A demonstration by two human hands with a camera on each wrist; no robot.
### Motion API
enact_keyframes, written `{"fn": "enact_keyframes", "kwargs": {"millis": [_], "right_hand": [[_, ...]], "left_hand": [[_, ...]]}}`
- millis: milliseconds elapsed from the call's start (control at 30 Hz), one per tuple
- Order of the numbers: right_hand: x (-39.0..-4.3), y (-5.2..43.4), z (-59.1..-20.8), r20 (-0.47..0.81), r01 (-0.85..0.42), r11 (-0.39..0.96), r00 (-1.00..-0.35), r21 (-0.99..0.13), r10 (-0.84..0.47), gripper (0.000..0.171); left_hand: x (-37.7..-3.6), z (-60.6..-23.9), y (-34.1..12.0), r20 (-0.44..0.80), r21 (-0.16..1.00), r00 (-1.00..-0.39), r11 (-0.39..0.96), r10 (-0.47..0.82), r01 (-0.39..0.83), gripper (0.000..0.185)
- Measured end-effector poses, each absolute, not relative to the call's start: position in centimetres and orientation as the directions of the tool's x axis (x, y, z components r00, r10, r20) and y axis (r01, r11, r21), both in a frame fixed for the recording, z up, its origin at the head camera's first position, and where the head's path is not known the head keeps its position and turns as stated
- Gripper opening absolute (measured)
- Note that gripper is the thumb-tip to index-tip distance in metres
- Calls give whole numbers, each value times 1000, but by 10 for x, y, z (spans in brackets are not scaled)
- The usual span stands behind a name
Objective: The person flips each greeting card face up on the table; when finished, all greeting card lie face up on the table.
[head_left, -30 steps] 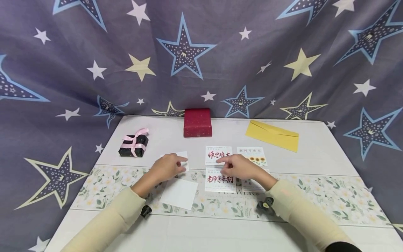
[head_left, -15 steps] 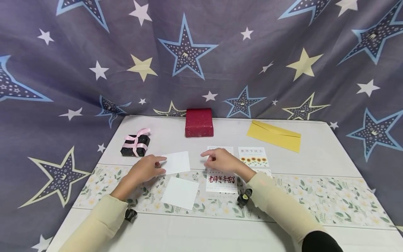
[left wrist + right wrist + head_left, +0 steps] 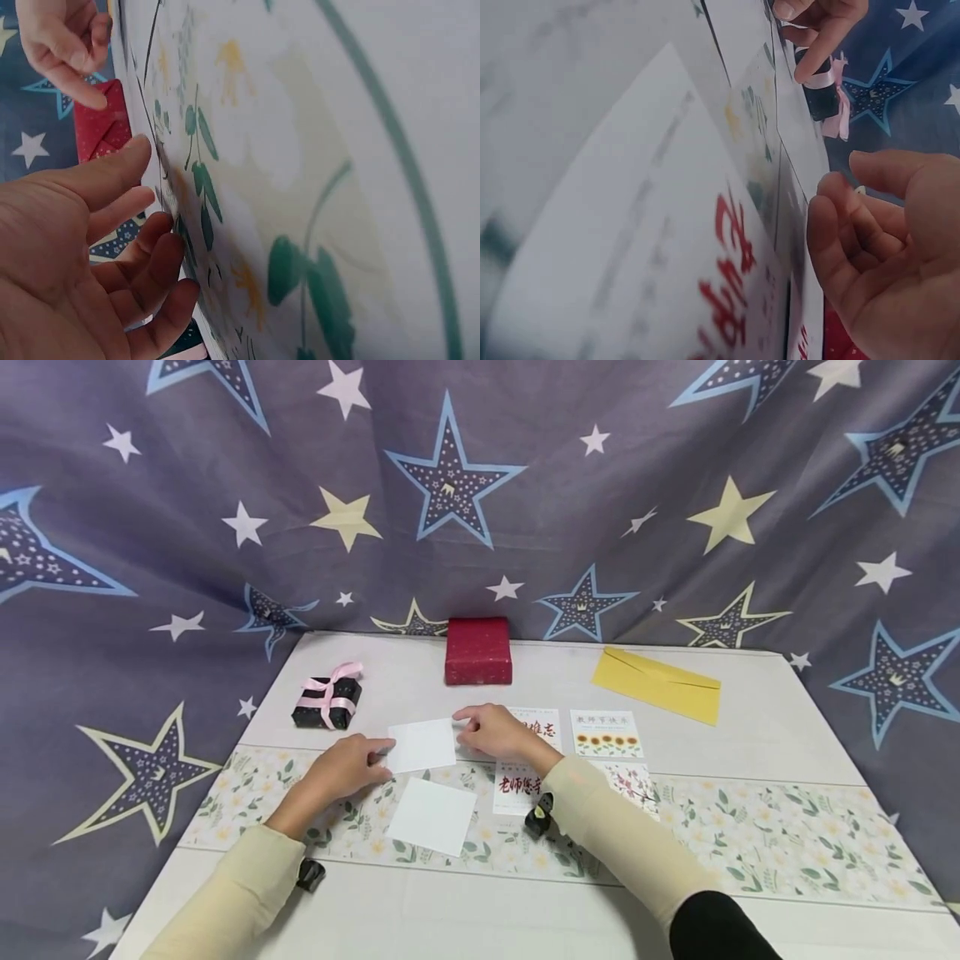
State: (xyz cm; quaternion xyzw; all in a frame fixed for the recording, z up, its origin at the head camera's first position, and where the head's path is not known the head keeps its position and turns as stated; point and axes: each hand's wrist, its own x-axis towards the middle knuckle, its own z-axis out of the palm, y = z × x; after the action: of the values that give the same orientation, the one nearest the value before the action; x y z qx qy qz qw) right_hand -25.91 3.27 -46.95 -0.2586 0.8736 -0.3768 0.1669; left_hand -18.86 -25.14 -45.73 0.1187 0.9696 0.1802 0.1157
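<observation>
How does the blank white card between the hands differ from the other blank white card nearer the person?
The blank white card between the hands lies on plain table surface, and both the left hand and right hand reach its edges; the nearer blank white card lies on the floral strip, untouched and turned more askew. Both are blank, white and flat.

2 blank white cards (image 3: pixel 422 745) (image 3: pixel 432 816), 4 printed cards (image 3: pixel 606 732), though two are partly hidden by the right arm. 2 gift boxes: red (image 3: pixel 478 650), black with ribbon (image 3: pixel 327 702). 1 yellow envelope (image 3: pixel 657 684). 2 hands (image 3: pixel 341 767) (image 3: pixel 491 731).
</observation>
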Motion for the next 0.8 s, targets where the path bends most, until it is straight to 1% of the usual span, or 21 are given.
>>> {"fn": "enact_keyframes", "kwargs": {"millis": [200, 267, 533, 700, 800], "right_hand": [[-265, 22, -474, -135, -297, 611, -818, -734, -559, 53], [-266, 20, -476, -149, -286, 620, -820, -731, -553, 54], [-269, 18, -476, -192, -241, 633, -822, -736, -537, 60], [-269, 17, -474, -231, -214, 647, -815, -732, -532, 62], [-269, 15, -473, -245, -209, 660, -814, -722, -526, 60]], "left_hand": [[-191, -459, -247, -193, 303, -950, 936, 244, 179, 58], [-191, -458, -246, -197, 294, -953, 941, 229, 165, 58], [-193, -455, -243, -199, 302, -963, 946, 182, 117, 56], [-195, -456, -244, -192, 300, -965, 947, 178, 115, 56], [-195, -457, -245, -184, 306, -966, 944, 181, 119, 55]]}}
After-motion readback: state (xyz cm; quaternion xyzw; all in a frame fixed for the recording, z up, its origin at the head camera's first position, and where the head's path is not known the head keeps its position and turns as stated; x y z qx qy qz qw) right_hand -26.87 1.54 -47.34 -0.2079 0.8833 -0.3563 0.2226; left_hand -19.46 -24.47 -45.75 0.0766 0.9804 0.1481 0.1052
